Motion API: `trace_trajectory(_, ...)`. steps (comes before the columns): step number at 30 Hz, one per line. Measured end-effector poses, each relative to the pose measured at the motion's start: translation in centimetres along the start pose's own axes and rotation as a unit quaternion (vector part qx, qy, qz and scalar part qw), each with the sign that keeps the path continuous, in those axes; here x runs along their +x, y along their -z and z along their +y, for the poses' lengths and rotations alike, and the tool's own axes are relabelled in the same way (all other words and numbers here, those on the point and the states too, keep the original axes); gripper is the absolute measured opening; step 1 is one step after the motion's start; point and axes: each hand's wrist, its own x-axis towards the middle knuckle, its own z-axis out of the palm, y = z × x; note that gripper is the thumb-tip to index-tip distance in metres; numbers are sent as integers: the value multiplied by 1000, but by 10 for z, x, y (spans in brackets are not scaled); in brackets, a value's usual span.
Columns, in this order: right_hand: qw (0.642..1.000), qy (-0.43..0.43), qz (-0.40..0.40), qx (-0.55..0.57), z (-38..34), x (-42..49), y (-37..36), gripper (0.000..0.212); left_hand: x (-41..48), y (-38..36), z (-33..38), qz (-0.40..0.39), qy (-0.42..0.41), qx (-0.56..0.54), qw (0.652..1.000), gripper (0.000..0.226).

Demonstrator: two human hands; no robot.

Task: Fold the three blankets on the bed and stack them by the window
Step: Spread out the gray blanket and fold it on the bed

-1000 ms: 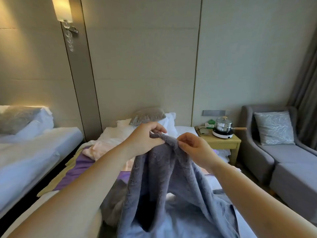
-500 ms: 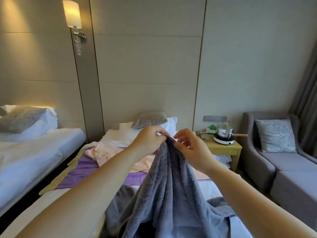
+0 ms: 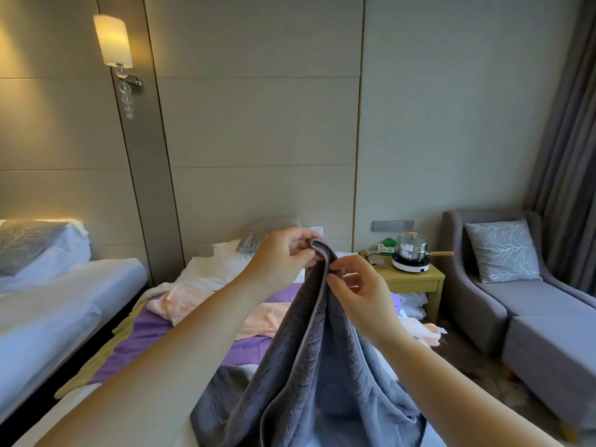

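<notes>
1. The left hand (image 3: 283, 258) is raised over the middle of the bed (image 3: 206, 275). Its grip is clenched on the top corner of the grey plush blanket (image 3: 309, 366), with the corner bunched between thumb and fingers.

2. The right hand (image 3: 361, 295) is just beside and slightly below the left. Its grip pinches the pale hem of the same blanket between thumb and forefinger, and the other fingers are curled clear of the cloth.

3. The grey plush blanket hangs from the 2 hands in long folds. Its lower part lies on the near end of the bed.

4. A crumpled peach fleece blanket (image 3: 206, 301) lies unfolded across the middle of the bed. It rests on a flat purple blanket (image 3: 151, 330) that reaches the bed's left edge.

5. A light wooden bedside table (image 3: 416, 282) stands off the bed's far right corner. On its tabletop a lidded steel pot (image 3: 412, 248) sits on a round white hob.

6. A grey upholstered armchair (image 3: 483, 301) stands to the right of the table, beside a grey curtain (image 3: 567, 156).
</notes>
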Motion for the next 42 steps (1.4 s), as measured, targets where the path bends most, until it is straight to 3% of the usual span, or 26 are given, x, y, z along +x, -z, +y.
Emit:
trace_trajectory(5,991,24,20,-131,5,6,-9,23,8,-4,9,65,-43,49,996,11)
trace_trajectory(8,981,43,6,-191,9,11,-13,14,14,-1,14,104,-69,91,988,8)
trace_trajectory(15,953,-29,-120,-276,29,13,-1,24,29,26,19,243,-108,50,963,20)
trace_trajectory(18,972,-71,-71,-212,27,16,12,18,32,41,23,287,-117,40,950,26)
trace_trajectory(21,993,-110,-16,-46,3,28,26,20,34,59,16,328,-77,36,941,15)
trace_trajectory(25,982,-141,-66,111,-29,38,32,25,34,70,-3,362,25,104,926,9)
trace_trajectory(28,970,-144,-121,152,-40,38,26,35,24,56,-6,303,57,208,928,44)
trace_trajectory(30,967,-138,-154,152,-43,38,22,39,15,41,-5,161,32,182,970,85)
trace_trajectory(32,962,-128,-191,149,-46,38,19,34,6,25,-8,-5,11,213,977,98)
trace_trajectory(34,958,-118,-221,142,-46,36,20,27,2,15,-14,-118,21,245,962,82)
trace_trajectory(36,961,-110,-226,119,-44,34,24,23,0,10,-18,-167,44,178,969,64)
trace_trajectory(40,969,-104,-209,81,-32,24,31,13,3,5,-25,-101,-19,159,982,41)
trace_trajectory(42,966,-115,-225,63,-23,17,36,15,5,5,-24,-47,-49,142,988,17)
